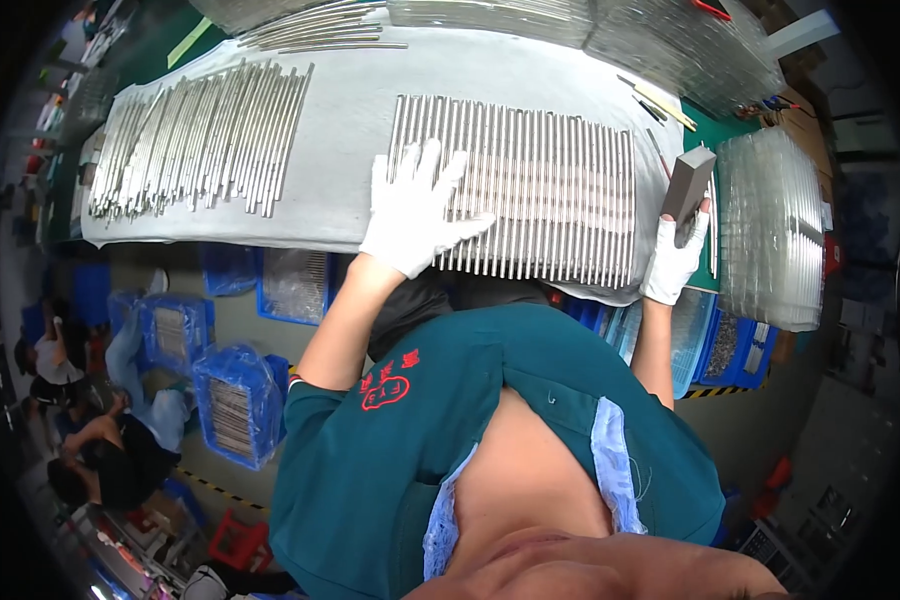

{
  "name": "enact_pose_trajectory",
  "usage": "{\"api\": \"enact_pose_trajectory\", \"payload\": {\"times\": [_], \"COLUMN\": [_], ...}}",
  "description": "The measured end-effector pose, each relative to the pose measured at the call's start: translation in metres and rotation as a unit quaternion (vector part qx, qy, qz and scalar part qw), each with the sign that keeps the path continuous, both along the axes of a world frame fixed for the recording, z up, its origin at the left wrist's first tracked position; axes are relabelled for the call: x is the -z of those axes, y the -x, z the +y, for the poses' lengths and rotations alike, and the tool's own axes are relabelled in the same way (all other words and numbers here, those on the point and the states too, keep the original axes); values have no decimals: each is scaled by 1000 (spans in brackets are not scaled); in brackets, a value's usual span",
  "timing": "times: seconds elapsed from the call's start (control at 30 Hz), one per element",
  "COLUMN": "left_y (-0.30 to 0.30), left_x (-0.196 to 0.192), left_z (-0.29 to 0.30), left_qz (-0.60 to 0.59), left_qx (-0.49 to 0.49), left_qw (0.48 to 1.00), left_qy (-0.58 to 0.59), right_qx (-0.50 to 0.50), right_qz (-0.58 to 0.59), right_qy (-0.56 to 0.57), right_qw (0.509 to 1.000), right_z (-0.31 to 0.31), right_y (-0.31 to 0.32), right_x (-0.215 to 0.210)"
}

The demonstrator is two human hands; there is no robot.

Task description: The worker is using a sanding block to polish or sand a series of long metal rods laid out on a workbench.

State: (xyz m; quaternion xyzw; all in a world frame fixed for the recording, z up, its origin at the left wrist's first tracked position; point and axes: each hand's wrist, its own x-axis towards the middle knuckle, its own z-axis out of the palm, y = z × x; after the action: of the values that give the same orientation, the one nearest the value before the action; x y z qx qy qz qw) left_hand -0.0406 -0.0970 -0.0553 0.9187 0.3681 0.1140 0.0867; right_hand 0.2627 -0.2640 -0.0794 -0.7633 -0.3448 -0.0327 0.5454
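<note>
A row of slim metal rods [540, 190] lies side by side on the white cloth [350, 120] before me. My left hand [415, 210], in a white glove with the fingertips covered, rests with spread fingers on the row's left end. At the row's right side, my right hand [676, 255], also gloved, grips a dark grey rectangular block [688, 188] between thumb and fingers. The block is tilted up and apart from the rods. Part of the right fingers is hidden behind it.
Another batch of rods [210, 140] lies to the left, with more rods [320, 25] at the back. Stacked clear plastic trays [770, 225] stand at right. Thin tools [660, 105] lie at back right. Blue crates [235, 400] sit on the floor; people [120, 420] are at far left.
</note>
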Motion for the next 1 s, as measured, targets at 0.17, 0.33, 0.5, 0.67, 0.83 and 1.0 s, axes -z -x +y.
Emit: {"api": "enact_pose_trajectory", "payload": {"times": [0.17,0.33,0.5,0.67,0.83,1.0], "left_y": [0,19,36,24,7,5], "left_x": [-5,-13,-10,-12,-1,-3], "left_z": [3,12,18,11,0,-1], "left_qz": [-7,56,76,20,-22,-29], "left_qx": [-2,-38,-56,-16,19,26], "left_qw": [1000,998,995,1000,1000,999], "left_qy": [18,19,-7,13,5,7], "right_qx": [4,3,11,8,16,13], "right_qz": [-11,-18,-7,-3,3,-11], "right_qy": [7,19,24,21,32,29], "right_qw": [1000,1000,1000,1000,999,999], "right_z": [-2,-2,-2,-2,0,-2], "right_y": [-2,-1,-2,-4,2,-2], "right_x": [-1,-2,-2,1,-6,-2]}}
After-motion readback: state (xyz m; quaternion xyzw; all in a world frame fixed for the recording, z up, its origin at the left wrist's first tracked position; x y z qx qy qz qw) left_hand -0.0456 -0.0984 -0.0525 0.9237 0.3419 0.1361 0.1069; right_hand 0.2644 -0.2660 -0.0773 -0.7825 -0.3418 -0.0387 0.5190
